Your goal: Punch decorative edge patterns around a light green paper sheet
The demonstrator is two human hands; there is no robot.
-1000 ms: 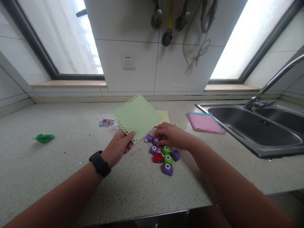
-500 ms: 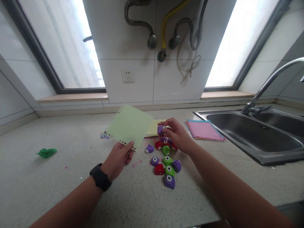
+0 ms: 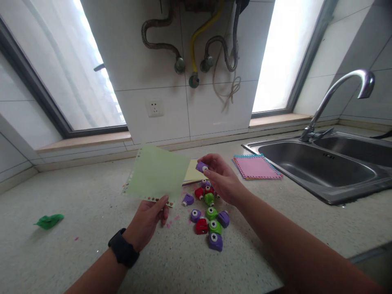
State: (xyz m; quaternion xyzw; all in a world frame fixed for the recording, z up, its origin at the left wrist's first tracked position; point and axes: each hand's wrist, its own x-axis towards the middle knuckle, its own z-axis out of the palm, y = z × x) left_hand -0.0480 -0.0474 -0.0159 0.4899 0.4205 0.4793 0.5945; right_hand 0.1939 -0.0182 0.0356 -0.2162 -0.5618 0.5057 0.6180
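Our left hand [image 3: 146, 220] pinches the pale green paper sheet [image 3: 156, 174], seemingly punched along two edges already, while our right hand [image 3: 221, 177] grips a small purple punch [image 3: 201, 166] above the remaining punches [image 3: 208, 214], unapplied.

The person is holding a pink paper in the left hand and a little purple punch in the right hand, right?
Not quite. The head view shows the paper in the left hand is light green, not pink. The right hand does hold a little purple punch.
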